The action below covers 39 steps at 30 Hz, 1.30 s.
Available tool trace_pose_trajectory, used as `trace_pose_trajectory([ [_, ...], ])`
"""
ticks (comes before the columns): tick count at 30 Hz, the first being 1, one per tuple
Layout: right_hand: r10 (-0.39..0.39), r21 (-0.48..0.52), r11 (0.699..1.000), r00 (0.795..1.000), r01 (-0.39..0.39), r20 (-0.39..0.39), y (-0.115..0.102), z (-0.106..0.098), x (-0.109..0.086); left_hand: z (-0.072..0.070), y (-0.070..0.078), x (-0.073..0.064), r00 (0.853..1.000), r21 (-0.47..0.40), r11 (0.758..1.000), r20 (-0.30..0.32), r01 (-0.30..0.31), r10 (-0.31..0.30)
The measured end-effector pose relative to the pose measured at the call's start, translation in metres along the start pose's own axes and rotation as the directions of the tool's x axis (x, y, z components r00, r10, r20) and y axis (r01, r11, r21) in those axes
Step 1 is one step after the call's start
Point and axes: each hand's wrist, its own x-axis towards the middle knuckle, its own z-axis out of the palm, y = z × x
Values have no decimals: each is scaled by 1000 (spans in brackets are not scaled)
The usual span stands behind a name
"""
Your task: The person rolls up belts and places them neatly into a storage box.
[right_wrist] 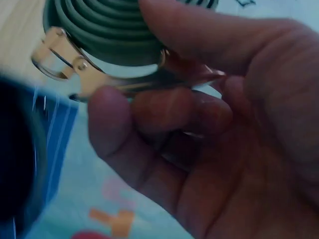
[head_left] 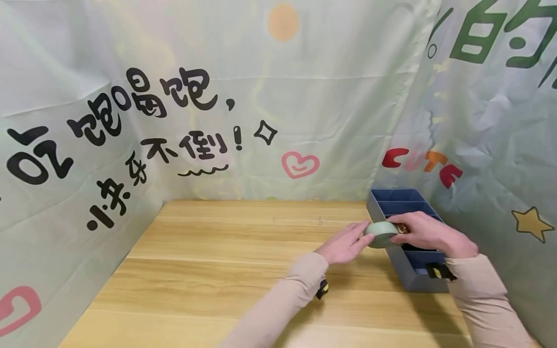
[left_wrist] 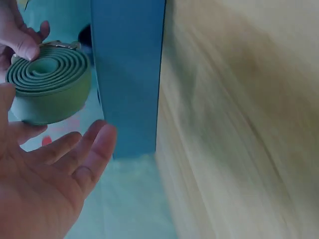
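A rolled green belt [head_left: 380, 233] with a gold buckle [right_wrist: 65, 59] hangs just above the near left rim of a blue divided box [head_left: 417, 282]. My right hand [head_left: 409, 229] grips the roll from the right, fingers curled around it and the buckle. On the other side, my left hand [head_left: 358, 238] has straight fingers that touch the roll. In the left wrist view the belt [left_wrist: 50, 89] sits beside my open palm [left_wrist: 55, 169], next to the box wall [left_wrist: 129, 74]. The right wrist view is a close-up of the coil [right_wrist: 109, 30] over my curled fingers [right_wrist: 149, 114].
The box stands at the right edge of a wooden table [head_left: 217, 270]. Printed fabric curtains [head_left: 283, 96] enclose the table at the back, left and right. Several box compartments [head_left: 404, 195] show at the far end.
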Motion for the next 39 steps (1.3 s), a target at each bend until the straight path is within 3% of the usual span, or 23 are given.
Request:
trace_pose_trajectory([
  [5,90,-21,996,996,-90,15,22,-18,-27,14,15,8,997,104,993,53,-61,55],
  [12,190,-8,982,974,-190,120,43,-25,-59,34,33,11,982,249,960,168,-129,88],
  [18,135,-50,990,979,-129,152,54,-8,-67,45,42,10,971,408,901,231,-150,57],
  [23,149,-115,984,978,-132,148,60,12,-66,53,43,10,967,443,885,252,-139,26],
  [31,148,-112,985,980,-133,135,68,32,-67,56,48,8,968,501,848,247,-174,53],
  [34,148,-111,985,982,-135,119,71,33,-68,54,49,9,967,504,846,249,-175,52],
  [39,137,-79,988,987,-130,90,74,31,-68,52,47,12,963,449,880,269,-157,34],
])
